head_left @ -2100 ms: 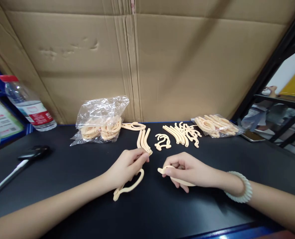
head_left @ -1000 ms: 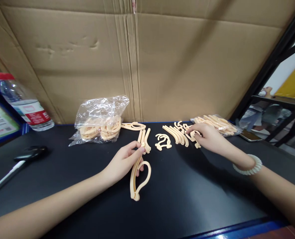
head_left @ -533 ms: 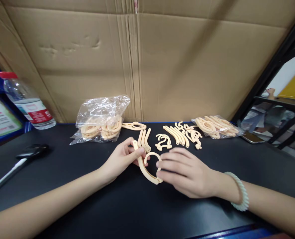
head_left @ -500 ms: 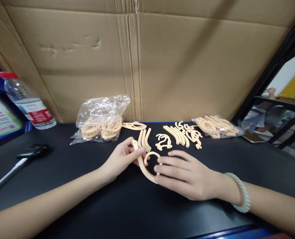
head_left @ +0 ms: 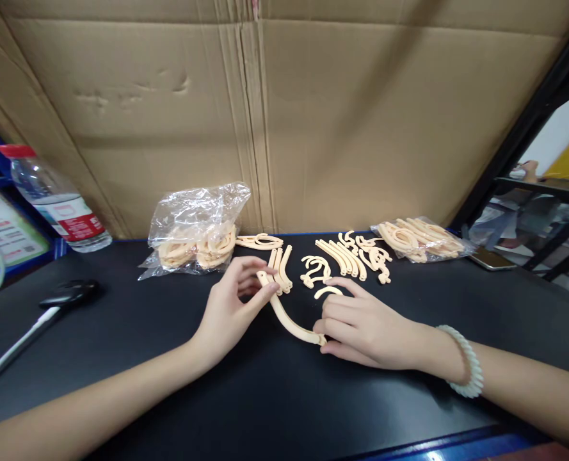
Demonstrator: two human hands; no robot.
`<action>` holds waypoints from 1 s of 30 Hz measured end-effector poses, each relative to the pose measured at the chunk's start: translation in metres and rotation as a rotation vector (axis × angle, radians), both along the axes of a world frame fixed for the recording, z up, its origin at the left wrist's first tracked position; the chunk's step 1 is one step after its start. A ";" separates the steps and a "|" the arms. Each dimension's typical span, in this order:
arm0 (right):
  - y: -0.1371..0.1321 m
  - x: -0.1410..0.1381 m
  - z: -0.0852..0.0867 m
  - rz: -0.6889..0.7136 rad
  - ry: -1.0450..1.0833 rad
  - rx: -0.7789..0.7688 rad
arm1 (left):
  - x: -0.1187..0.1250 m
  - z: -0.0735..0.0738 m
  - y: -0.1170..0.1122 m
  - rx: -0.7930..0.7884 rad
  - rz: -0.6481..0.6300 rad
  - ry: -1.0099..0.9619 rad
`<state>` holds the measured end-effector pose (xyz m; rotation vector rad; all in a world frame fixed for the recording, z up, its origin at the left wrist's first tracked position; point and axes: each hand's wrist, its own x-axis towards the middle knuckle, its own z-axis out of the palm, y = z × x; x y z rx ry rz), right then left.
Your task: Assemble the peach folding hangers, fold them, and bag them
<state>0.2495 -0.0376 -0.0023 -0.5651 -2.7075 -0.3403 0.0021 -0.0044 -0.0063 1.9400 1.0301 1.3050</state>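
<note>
While the left hand (head_left: 231, 307) pinches one end of the curved plastic strip (head_left: 287, 318), the right hand (head_left: 361, 323), fingers curled, clamps the other beside a small arc (head_left: 327, 291); joining them needs careful alignment

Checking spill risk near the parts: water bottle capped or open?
Capped. The water bottle stands at the far left with its red cap seated on the neck; whether it is screwed tight cannot be told.

The curved strip (head_left: 288, 320) looks like smooth, matt cream plastic. The worktop (head_left: 144, 358) is matt black; the bag (head_left: 195, 218) is glossy clear film; the backdrop (head_left: 336, 128) is creased brown cardboard.
</note>
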 end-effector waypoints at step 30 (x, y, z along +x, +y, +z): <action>-0.003 -0.006 -0.006 -0.010 0.130 -0.023 | 0.008 0.005 -0.017 0.705 -0.426 0.896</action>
